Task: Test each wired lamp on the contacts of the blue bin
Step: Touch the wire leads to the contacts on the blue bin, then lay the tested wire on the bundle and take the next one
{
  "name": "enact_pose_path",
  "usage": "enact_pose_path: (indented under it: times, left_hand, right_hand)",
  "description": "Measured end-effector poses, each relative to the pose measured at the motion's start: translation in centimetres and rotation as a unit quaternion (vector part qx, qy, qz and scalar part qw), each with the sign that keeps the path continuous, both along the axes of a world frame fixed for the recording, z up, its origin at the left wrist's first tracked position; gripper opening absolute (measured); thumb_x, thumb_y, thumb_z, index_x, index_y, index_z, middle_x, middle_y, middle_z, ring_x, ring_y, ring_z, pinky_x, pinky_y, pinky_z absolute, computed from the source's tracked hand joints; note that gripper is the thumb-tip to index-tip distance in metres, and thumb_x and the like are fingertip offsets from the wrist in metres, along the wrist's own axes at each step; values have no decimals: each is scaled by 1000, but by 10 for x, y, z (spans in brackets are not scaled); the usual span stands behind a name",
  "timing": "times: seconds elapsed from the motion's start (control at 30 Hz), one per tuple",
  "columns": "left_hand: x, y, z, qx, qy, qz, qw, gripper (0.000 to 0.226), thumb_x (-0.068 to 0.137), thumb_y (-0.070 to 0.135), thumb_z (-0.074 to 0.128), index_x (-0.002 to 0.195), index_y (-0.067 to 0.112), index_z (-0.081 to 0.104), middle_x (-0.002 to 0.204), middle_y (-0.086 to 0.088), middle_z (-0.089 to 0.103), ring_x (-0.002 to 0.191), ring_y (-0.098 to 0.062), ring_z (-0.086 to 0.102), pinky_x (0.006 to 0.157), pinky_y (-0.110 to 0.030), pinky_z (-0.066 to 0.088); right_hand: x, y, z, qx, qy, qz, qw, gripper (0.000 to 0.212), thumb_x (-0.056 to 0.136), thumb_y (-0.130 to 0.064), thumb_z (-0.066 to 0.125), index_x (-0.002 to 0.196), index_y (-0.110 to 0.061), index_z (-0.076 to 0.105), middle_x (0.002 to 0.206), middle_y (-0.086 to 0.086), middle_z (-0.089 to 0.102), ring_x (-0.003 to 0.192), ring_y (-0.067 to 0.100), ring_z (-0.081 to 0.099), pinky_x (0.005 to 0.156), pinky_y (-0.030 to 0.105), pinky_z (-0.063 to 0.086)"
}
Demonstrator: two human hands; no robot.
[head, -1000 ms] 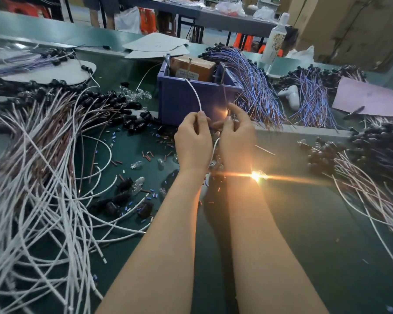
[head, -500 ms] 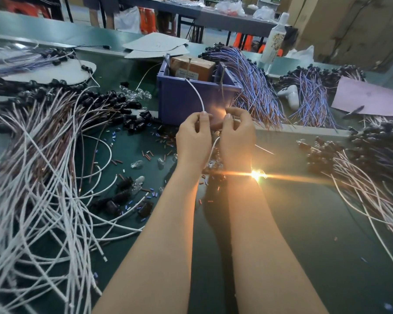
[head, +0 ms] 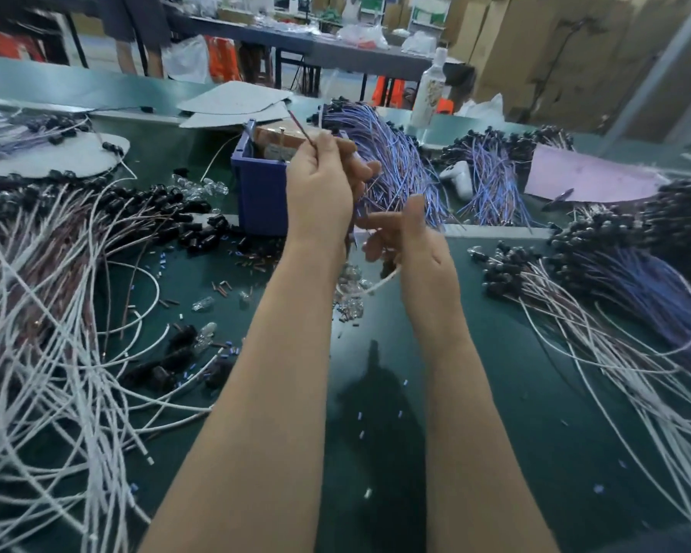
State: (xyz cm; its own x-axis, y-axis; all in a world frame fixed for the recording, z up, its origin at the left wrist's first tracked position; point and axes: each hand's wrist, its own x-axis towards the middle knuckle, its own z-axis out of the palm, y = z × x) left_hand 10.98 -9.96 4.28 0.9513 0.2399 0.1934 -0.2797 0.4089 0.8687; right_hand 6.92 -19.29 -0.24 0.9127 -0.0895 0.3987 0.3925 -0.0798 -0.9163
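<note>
Left hand (head: 320, 185) hides the blue bin's (head: 260, 193) right half — right hand's (head: 415, 249) fingers (head: 378, 222) smear into blur

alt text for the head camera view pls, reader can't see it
A person's left hand pinches a thin reddish wire near the top of a blue bin, while the right hand sits lower, a white wire looping beneath it. Heaps of white-wired lamps and purple-wired lamps cover the green table.
</note>
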Motion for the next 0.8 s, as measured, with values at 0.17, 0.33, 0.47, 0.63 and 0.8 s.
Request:
enact_pose_path:
  times: [0.17,0.33,0.47,0.63,0.8]
  left_hand:
    - [-13,-30,7,106,-14,-129,986,39,100,46,31,95,21,61,82,9,72,86,-7,67,88,-32,47]
    - [-16,-51,-16,88,111,-207,968,50,100,50,25,94,20,64,96,0,66,74,-12,59,70,-24,43]
    - [-31,-90,-29,504,97,-182,839,39,100,37,39,84,7,57,94,-19,66,89,-33,64,71,-32,53]
    - [-35,-132,-22,354,87,-302,881,33,98,39,46,75,17,52,62,-1,59,36,-4,50,38,-13,37]
    - [-24,-147,-18,178,90,-266,943,20,95,20,55,76,15,57,44,10,54,36,-1,41,37,-13,34]
  right_hand:
    - [-3,-22,3,308,4,-164,937,61,100,-52,25,55,-19,50,46,-5,48,41,11,43,43,18,34]
    - [3,-77,6,634,70,-102,764,61,101,-49,22,67,-6,50,44,0,28,35,12,33,42,15,25]
    - [-2,-94,3,654,40,-107,748,31,101,-10,34,78,-4,54,41,-1,37,36,10,41,39,16,37]
    - [-11,-120,3,595,1,-157,788,31,102,-27,39,85,-17,63,55,-4,47,50,7,50,49,16,44]
    - [-31,-157,6,515,-45,-227,825,26,98,-30,50,86,-15,68,54,-8,41,47,4,37,46,16,30]
